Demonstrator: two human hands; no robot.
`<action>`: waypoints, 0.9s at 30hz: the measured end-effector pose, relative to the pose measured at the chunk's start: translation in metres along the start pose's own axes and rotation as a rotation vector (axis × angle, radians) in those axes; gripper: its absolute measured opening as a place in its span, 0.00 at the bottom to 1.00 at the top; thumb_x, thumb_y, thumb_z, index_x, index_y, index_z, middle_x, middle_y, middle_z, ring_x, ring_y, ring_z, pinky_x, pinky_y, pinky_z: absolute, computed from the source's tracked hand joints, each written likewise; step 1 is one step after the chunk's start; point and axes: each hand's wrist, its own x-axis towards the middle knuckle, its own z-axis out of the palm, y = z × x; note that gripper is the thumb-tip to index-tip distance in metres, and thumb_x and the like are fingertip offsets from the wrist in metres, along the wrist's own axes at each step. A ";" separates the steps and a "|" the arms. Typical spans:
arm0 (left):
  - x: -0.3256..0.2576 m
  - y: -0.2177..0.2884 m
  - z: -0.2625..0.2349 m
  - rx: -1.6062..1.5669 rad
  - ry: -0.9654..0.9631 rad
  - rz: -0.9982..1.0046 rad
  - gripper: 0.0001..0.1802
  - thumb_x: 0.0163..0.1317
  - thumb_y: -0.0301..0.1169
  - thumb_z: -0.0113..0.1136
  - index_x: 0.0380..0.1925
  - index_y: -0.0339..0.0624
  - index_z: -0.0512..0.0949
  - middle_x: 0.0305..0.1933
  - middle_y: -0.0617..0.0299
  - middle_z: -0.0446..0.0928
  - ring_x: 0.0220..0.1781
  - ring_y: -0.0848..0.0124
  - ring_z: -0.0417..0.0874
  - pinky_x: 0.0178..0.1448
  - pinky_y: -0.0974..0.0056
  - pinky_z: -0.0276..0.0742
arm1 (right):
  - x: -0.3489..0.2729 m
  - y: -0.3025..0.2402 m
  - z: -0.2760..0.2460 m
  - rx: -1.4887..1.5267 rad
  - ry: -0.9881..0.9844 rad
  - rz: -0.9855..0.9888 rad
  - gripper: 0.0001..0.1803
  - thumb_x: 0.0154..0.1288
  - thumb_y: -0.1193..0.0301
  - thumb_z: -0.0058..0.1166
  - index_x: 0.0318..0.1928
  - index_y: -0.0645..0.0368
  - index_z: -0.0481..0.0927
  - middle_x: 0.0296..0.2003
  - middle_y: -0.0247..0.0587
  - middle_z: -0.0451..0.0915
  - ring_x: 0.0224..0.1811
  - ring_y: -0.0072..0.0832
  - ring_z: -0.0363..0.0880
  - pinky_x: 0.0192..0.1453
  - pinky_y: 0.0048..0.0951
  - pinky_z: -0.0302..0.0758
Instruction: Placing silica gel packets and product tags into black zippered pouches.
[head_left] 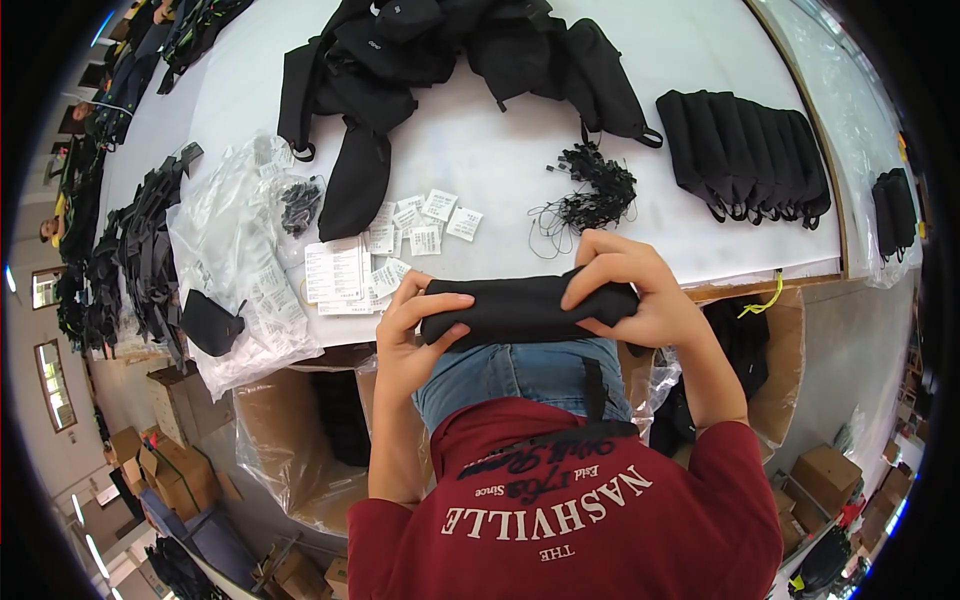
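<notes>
Both my hands hold a folded black fabric pouch [520,308] crosswise at the table's near edge. My left hand [415,325] grips its left end, fingers curled over the top. My right hand [625,285] clasps the right end, fingers wrapped over the fabric. A black strap [595,385] hangs down from the pouch over my lap.
On the white table [500,150] lie a heap of black pouches [440,50], a neat row of folded ones [745,150], a bundle of black tag strings [595,195], small white paper tags [415,230], and clear plastic bags [240,260]. Open cardboard boxes [775,370] stand below the table's edge.
</notes>
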 end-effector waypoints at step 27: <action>0.005 -0.024 0.025 0.701 -0.165 -0.077 0.24 0.69 0.35 0.44 0.63 0.41 0.65 0.68 0.52 0.62 0.70 0.54 0.60 0.71 0.53 0.49 | -0.054 0.003 -0.088 -0.544 0.588 0.052 0.14 0.47 0.75 0.65 0.38 0.58 0.81 0.31 0.40 0.76 0.34 0.33 0.76 0.38 0.28 0.72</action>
